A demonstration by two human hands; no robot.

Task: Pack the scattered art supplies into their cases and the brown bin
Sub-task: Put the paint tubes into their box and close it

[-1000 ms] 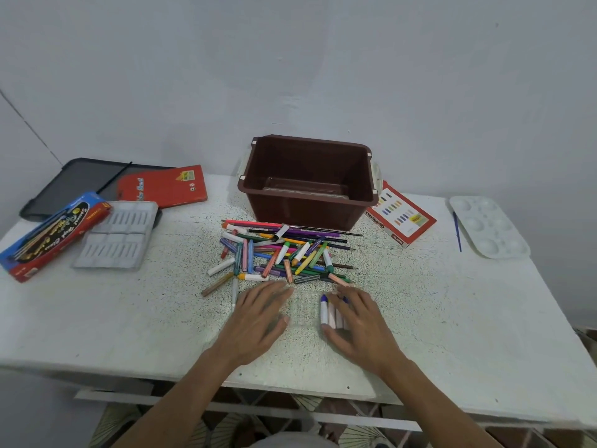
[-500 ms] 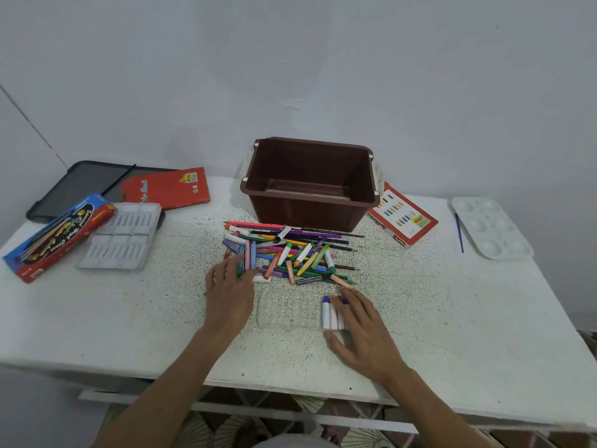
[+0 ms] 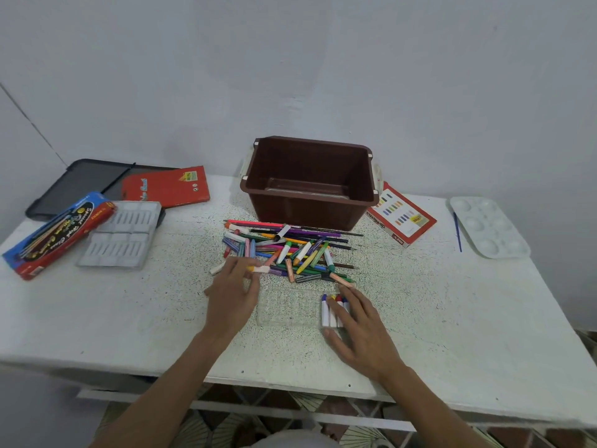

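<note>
Paper-wrapped yellow crayon (image 3: pixel 259 269) was pinched in the left hand (image 3: pixel 231 291), seemingly bound for the clear plastic tray (image 3: pixel 287 308), whose four seated crayons (image 3: pixel 330 313) the flat right hand (image 3: pixel 361 331) steadied.

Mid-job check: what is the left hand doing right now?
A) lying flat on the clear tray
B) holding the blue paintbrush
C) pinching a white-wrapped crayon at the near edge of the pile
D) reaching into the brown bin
C: the left hand pinches a white-wrapped crayon at the near edge of the pile, while the right hand rests at the right end of the clear tray.
</note>
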